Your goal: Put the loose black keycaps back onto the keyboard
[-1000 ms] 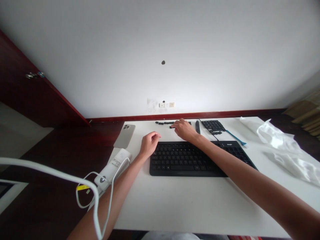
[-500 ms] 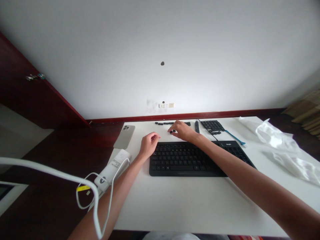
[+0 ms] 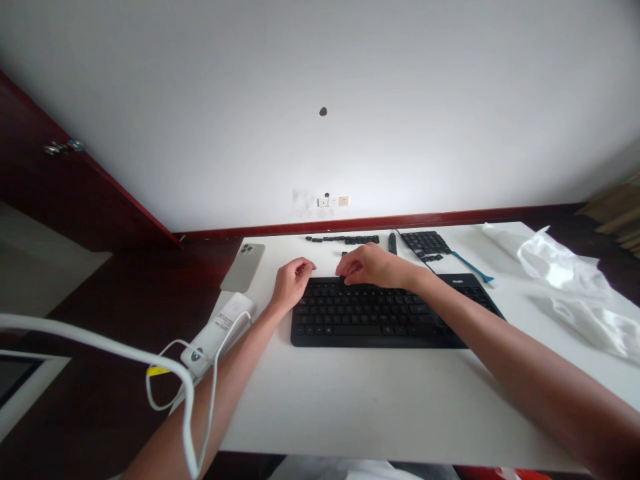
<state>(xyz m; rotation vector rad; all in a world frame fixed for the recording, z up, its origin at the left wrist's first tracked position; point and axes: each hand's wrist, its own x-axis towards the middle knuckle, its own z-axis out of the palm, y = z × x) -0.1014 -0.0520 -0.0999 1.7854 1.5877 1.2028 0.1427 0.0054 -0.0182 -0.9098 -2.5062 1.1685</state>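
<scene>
**Right hand (image 3: 367,265) bent over the far edge of a black keyboard (image 3: 350,329)**

The keyboard lies flat on the white table (image 3: 375,400), its long axis running left to right across the person's front. Its space-bar side faces the person; the edge with the pale logo points toward the wall (image 3: 225,133). The right forearm (image 3: 490,347) crosses above it and hides much of its right part.

The right hand's fingers curl down toward the thumb, the gap narrow, at the keyboard's upper row. Whether a small key sits between the fingertips cannot be told. The left hand (image 3: 293,285) is at the far left corner, loosely curled, thumb and forefinger near each other; whether it holds anything is also unclear.

Just beyond the right hand lies a loose keycap (image 3: 344,253), partly hidden by it. Farther back, a row of black keycaps (image 3: 367,239) runs parallel to the keyboard. To the right of that row are a slim dark tool (image 3: 393,243), a black block of keys (image 3: 425,241) and a blue stick (image 3: 473,267) lying aslant. Crumpled white sheeting (image 3: 545,260) covers the table's right side. On the left lie a phone (image 3: 243,267), camera side up, and a white power strip (image 3: 220,333) beside the left forearm (image 3: 245,380).
</scene>
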